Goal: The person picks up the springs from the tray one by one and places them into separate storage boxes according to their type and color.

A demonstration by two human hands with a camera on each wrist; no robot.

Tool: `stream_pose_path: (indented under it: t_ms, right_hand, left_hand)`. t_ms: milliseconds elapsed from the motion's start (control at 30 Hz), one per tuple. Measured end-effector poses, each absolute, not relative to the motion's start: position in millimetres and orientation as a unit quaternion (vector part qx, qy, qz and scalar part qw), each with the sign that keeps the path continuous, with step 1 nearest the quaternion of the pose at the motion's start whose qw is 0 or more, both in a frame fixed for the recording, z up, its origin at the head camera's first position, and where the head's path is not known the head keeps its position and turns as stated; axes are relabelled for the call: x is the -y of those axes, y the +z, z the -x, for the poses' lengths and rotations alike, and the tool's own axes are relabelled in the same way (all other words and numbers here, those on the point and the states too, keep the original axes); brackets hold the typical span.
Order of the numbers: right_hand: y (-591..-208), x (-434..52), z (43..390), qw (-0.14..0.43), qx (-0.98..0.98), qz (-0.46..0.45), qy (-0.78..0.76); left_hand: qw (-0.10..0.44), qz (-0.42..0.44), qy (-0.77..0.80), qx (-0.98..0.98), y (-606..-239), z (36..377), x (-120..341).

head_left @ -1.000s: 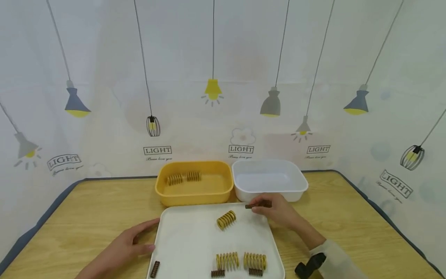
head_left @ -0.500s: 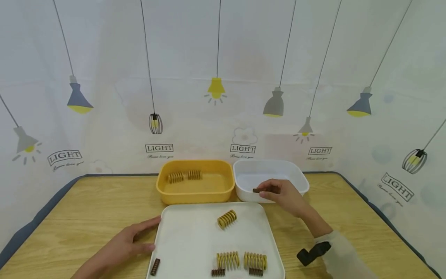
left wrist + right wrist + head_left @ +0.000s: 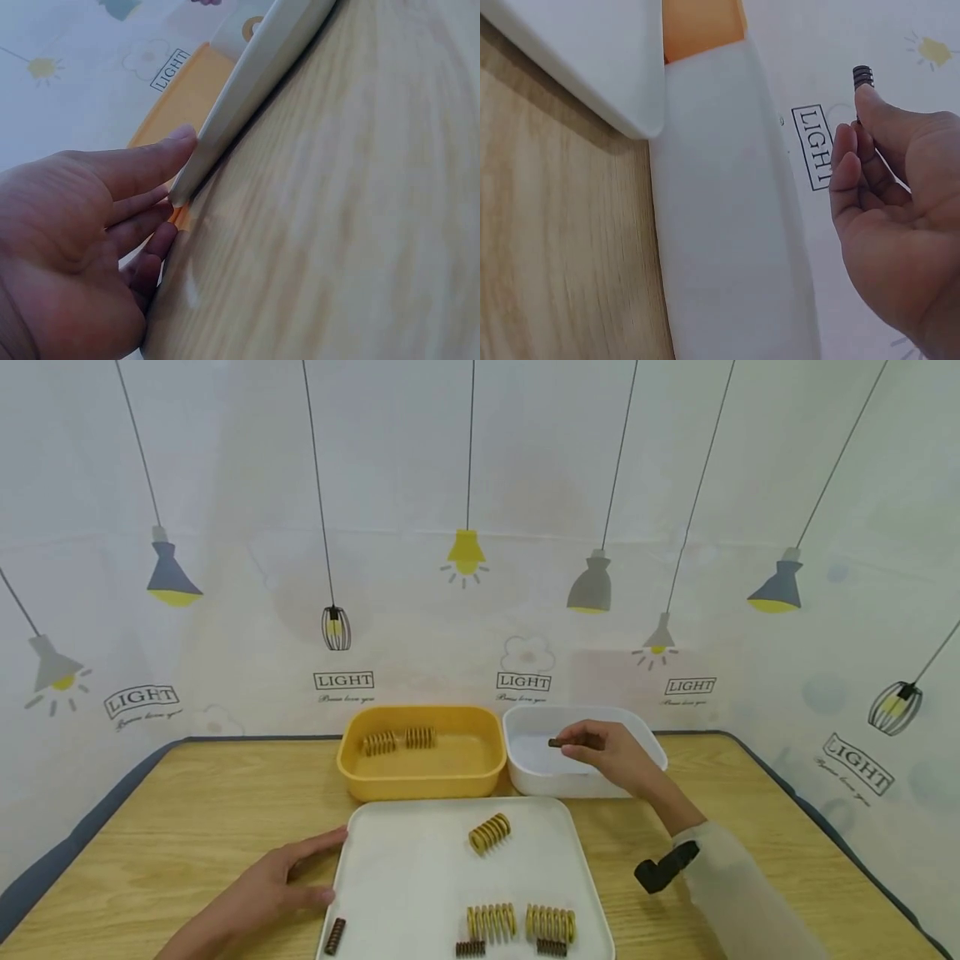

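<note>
My right hand (image 3: 600,750) pinches a small dark brown spring (image 3: 557,743) and holds it above the white bin (image 3: 645,749); in the right wrist view the spring's end (image 3: 862,76) sticks out past the fingertips, over the bin (image 3: 720,225). My left hand (image 3: 277,881) lies flat on the table, fingers touching the left edge of the white tray (image 3: 420,860), also seen in the left wrist view as fingers (image 3: 142,169) against the tray rim (image 3: 247,82). On the tray lie three yellow springs (image 3: 489,832) (image 3: 490,921) (image 3: 549,922) and three small brown springs (image 3: 334,936) (image 3: 470,948) (image 3: 551,947).
A yellow bin (image 3: 420,777) with two brownish-yellow springs (image 3: 395,741) stands left of the white bin at the back of the wooden table (image 3: 187,810). A curtain printed with lamps hangs behind. A black wrist camera mount (image 3: 663,867) sits on my right sleeve.
My right hand has lifted the small brown spring from the tray's far edge and carried it back and up over the white bin. The left hand has stayed put.
</note>
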State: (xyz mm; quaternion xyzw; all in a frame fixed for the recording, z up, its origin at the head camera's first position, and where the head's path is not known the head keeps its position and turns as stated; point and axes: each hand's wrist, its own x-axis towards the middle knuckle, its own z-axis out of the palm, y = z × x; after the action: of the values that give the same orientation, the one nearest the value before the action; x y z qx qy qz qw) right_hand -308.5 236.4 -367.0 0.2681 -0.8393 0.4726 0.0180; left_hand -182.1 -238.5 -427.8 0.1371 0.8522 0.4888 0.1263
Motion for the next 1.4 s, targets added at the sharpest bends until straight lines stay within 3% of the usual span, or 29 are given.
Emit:
stream_pose_path:
  t_ms: [267,967,1400]
  right_hand:
    - [-371.4,-240.4,328.8,0.009,0.859,-0.223,0.46]
    - [-393.0,-228.0,372.2,-0.066,0.882,-0.122,0.45]
    - [-403.6,-230.0,386.4,-0.105,0.906,-0.081,0.401]
  left_hand:
    - [0.154,-0.104,0.514,-0.837,-427.8,184.5,235.7]
    - [0.129,-0.135,0.496,-0.848,-432.2,181.4,239.2]
    - [0.14,-0.121,0.497,-0.848,-427.1,180.3,239.0]
